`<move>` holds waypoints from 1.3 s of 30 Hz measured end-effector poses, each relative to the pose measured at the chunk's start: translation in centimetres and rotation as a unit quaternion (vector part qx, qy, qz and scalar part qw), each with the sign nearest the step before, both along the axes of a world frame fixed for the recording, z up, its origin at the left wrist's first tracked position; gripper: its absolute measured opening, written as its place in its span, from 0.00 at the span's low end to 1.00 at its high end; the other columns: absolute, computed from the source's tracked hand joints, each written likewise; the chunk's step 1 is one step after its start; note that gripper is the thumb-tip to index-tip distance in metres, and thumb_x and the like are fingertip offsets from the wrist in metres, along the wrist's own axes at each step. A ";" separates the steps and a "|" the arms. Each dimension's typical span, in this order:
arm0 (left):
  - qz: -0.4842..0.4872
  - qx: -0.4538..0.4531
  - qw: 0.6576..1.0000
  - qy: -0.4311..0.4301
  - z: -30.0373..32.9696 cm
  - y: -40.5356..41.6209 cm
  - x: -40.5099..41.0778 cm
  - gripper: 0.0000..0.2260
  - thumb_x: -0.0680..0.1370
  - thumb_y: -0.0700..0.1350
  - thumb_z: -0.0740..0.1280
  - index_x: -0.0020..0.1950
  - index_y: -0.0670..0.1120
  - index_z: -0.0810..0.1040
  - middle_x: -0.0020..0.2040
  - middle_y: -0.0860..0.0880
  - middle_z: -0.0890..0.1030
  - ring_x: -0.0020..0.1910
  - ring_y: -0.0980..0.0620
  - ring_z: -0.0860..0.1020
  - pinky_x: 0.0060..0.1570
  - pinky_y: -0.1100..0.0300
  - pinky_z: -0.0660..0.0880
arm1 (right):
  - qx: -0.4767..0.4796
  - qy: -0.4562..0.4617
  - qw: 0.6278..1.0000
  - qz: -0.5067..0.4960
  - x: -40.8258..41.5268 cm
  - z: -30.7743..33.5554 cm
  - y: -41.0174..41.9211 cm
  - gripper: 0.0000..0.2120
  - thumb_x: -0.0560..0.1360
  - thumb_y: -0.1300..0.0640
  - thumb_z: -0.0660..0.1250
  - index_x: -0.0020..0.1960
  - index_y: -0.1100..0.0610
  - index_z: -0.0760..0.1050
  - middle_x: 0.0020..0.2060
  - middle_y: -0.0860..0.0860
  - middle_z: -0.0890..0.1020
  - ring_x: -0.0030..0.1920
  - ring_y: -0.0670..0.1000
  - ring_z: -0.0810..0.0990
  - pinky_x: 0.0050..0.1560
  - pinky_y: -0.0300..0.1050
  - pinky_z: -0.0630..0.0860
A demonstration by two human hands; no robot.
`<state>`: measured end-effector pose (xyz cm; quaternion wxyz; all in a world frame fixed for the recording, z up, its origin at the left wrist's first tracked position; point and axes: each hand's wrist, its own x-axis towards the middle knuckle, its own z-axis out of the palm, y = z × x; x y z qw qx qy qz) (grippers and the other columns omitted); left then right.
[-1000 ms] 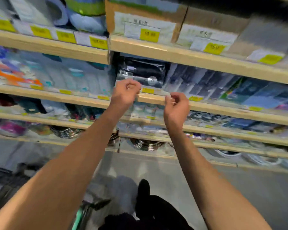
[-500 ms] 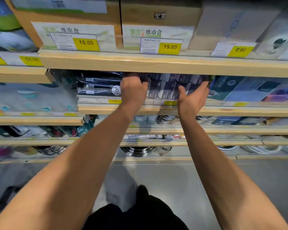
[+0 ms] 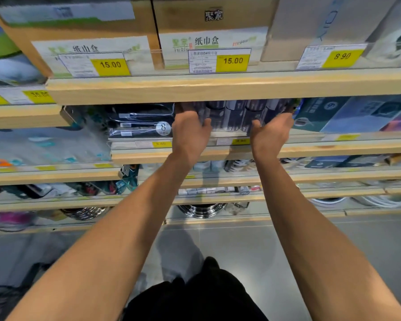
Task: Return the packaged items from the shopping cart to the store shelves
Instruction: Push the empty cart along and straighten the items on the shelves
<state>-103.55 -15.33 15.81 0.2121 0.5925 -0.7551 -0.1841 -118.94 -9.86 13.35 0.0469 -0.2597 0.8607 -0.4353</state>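
On the second shelf (image 3: 218, 154), both hands, left hand (image 3: 190, 133) and right hand (image 3: 272, 133), grip clamped on the dark packs (image 3: 232, 117) ends; probably light, slippery plastic.

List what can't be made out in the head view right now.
- Fingers of left hand: tucked behind the dark packages, under the upper shelf board.
- Right hand: fingertips hidden the same way, so its grip is unclear.
- Package print: blurred.
- Small price tag between the hands: digits too blurred to read.
- Shopping cart: not identifiable in the frame.
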 end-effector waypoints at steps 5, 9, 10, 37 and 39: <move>0.026 -0.010 0.985 0.171 -2.0 0.3 3.0 0.08 0.80 0.46 0.69 0.50 0.43 0.73 0.47 0.42 0.81 0.41 0.50 0.80 0.37 0.65 0.75 | -0.124 0.040 0.991 -0.020 4.3 0.4 0.5 0.23 0.76 0.58 0.72 0.66 0.63 0.68 0.57 0.56 0.73 0.50 0.53 0.77 0.49 0.40 0.72; 0.145 -0.057 0.944 0.290 -2.2 0.2 7.3 0.05 0.78 0.41 0.70 0.51 0.45 0.75 0.47 0.45 0.80 0.46 0.46 0.79 0.51 0.46 0.78 | -0.140 0.072 0.977 0.145 9.7 -0.2 -1.0 0.07 0.78 0.55 0.68 0.50 0.60 0.76 0.43 0.52 0.79 0.43 0.53 0.78 0.43 0.44 0.74; 0.185 -0.065 0.945 0.264 -2.0 -0.1 8.8 0.07 0.78 0.42 0.69 0.54 0.44 0.75 0.51 0.46 0.78 0.50 0.47 0.77 0.54 0.48 0.77 | -0.109 0.064 0.975 0.181 11.2 -0.3 -1.5 0.07 0.78 0.55 0.68 0.51 0.59 0.78 0.43 0.52 0.82 0.45 0.53 0.80 0.46 0.47 0.77; 0.206 0.031 0.954 0.216 -3.2 -0.6 23.2 0.11 0.79 0.44 0.68 0.60 0.43 0.80 0.51 0.47 0.83 0.48 0.53 0.80 0.51 0.57 0.77 | -0.097 0.082 0.935 0.330 25.3 -1.6 -2.7 0.02 0.76 0.58 0.69 0.48 0.56 0.79 0.42 0.50 0.82 0.39 0.50 0.80 0.44 0.48 0.78; 0.267 0.018 0.930 0.251 -4.0 -0.6 26.3 0.10 0.78 0.43 0.67 0.59 0.43 0.79 0.47 0.48 0.81 0.43 0.53 0.79 0.46 0.57 0.77 | -0.061 0.049 0.929 0.362 28.1 -2.2 -2.6 0.07 0.77 0.56 0.69 0.53 0.56 0.80 0.46 0.50 0.85 0.40 0.50 0.83 0.48 0.47 0.80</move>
